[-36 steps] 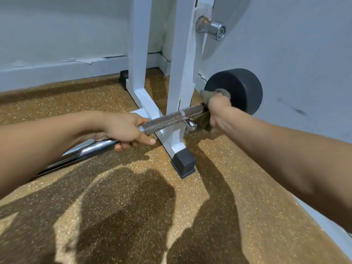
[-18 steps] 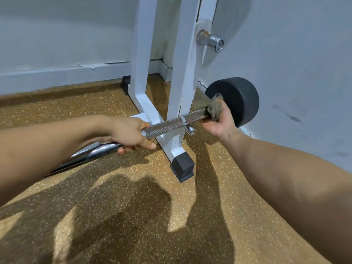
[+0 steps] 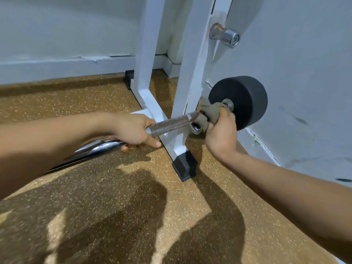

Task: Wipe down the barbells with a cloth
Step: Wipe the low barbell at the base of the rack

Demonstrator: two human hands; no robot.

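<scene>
From my head camera, looking down: my left hand (image 3: 133,130) is wrapped around the barbell (image 3: 169,125), fingers curled over the top and thumb side toward the knurled section, right where the smooth chrome shaft meets the rough grip. The bar runs from the near left, under my left forearm, up and to the right toward the far wall.

My right hand (image 3: 221,136) grips the cloth (image 3: 211,113), a drab olive-brown rag bunched around the bar, with my fingers closed over it from below and the side. The cloth sits at the right end of the knurling, just beside the black weight (image 3: 242,101) fixed on the end of the bar. A small chrome collar shows at the centre of that weight, touching the rag's far edge.

The bar passes in front of a white rack (image 3: 194,73), whose uprights rise out of view at the top. A chrome hook juts from the rack just below the cloth; whether the bar rests on it I cannot tell. A chrome peg (image 3: 226,36) sticks out of the right upright higher up. The rack's base rail ends in a black rubber foot (image 3: 184,168) on the speckled brown floor (image 3: 133,216), where my arms cast dark shadows. Pale grey walls (image 3: 304,63) meet in the far corner behind the rack.
</scene>
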